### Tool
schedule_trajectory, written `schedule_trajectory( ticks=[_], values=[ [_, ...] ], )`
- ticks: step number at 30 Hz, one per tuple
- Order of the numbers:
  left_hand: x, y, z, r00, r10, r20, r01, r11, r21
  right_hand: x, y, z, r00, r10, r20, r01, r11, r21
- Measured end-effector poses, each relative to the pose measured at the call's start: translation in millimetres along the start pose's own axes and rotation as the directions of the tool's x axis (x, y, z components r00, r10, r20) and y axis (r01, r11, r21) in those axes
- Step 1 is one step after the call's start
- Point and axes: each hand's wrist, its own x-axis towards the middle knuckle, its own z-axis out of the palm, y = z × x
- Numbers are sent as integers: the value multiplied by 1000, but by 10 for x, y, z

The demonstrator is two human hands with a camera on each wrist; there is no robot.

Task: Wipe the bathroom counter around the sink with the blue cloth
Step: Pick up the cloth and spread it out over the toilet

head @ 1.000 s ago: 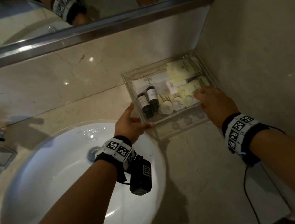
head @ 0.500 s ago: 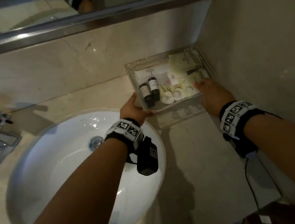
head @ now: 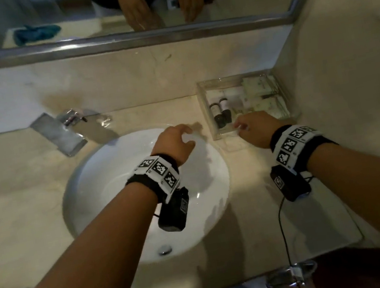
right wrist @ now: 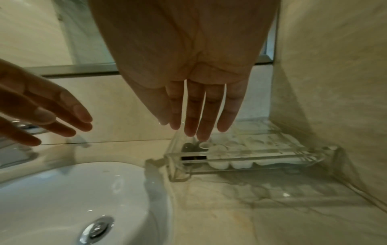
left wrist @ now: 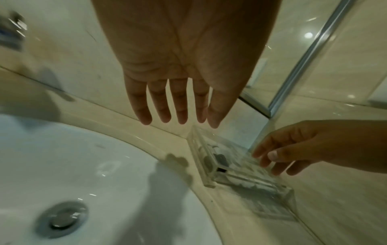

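left hand (head: 175, 143) | right hand (head: 256, 129) | both released clear tray (head: 206, 113) | withdrawn, fingers straight

Clear tray (head: 206, 113) of small toiletry bottles (head: 221, 113) in the corner; faucet (head: 60, 133).

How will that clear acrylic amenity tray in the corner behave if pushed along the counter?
The clear acrylic tray looks rigid with flat walls, so it should slide as one piece, not flex. On the polished stone counter it probably glides easily. The two small dark bottles lying inside may roll or shift, as may the white caps.
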Motion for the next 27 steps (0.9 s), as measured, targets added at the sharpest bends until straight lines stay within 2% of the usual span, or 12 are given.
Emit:
schedule_trajectory(
  ticks=[5,8,13,19,23,27],
  values=[
    [-508,-283,-178,982,-160,-103,160,987,-5,-201,-423,158,993,-94,72,94,996,3],
    [-808,-385,-127,969,-207,-138,205,978,-25,-348,-505,322,988,-153,16,153,988,2],
    [-1240,-509,-124,962,-225,-152,223,974,-29,-599,-614,442,985,-165,55,165,986,-3],
    [-1436,-823,-541,960,-210,-188,222,974,47,-785,-894,428,991,-134,11,134,991,24],
    [-1634,-1199,-799,963,-192,-190,202,979,34,-868,-1315,673,992,-125,4,125,992,7],
    [-1922,-1827,-1110,967,-193,-167,198,980,15,-966,-2024,1036,992,-125,31,125,992,1]
  ],
)
